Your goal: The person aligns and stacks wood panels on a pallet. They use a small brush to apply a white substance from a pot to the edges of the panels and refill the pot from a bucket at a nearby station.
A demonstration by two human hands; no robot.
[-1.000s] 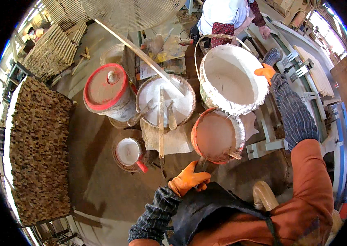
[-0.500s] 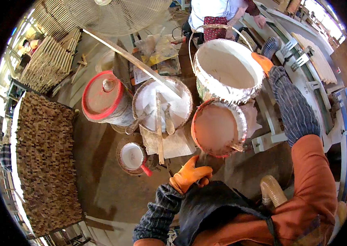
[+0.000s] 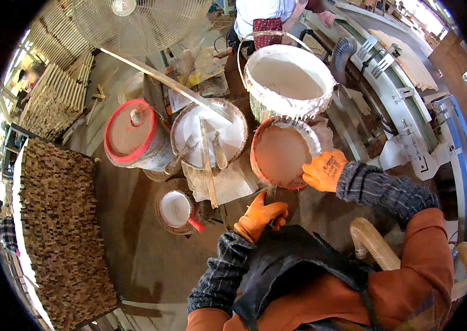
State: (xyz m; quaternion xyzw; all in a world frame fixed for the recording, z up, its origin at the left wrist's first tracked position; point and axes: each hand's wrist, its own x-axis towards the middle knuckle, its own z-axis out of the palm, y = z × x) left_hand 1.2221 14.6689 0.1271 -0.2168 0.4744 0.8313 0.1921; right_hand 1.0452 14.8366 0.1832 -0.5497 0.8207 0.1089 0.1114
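Note:
My right hand (image 3: 326, 171), in an orange glove, is closed at the near right rim of a red bucket (image 3: 254, 160) holding pale pinkish paste (image 3: 283, 154). Its fingers cover the place of a wooden handle. Closer to my body, my left hand (image 3: 261, 217), also orange-gloved, is closed around a flat-bladed tool (image 3: 270, 193) that points up toward the bucket; its grip end is hidden. Behind the red bucket stands a large white pail (image 3: 288, 107), crusted with paste, its wire handle raised. To the left lies a round pan (image 3: 181, 138) of white paste.
Across the pan rest a long wooden strip (image 3: 156, 74) and a shorter stick (image 3: 208, 165). A red-lidded bucket (image 3: 129, 132) and a small white pot (image 3: 176, 208) stand left. A fan (image 3: 134, 22), stacked wood (image 3: 60, 220), a machine (image 3: 404, 121) and another person (image 3: 261, 16) surround this.
My right hand has left the large pail's rim and come down to the red bucket's near right rim, over the wooden handle. The left hand keeps its hold; the whole view has shifted slightly.

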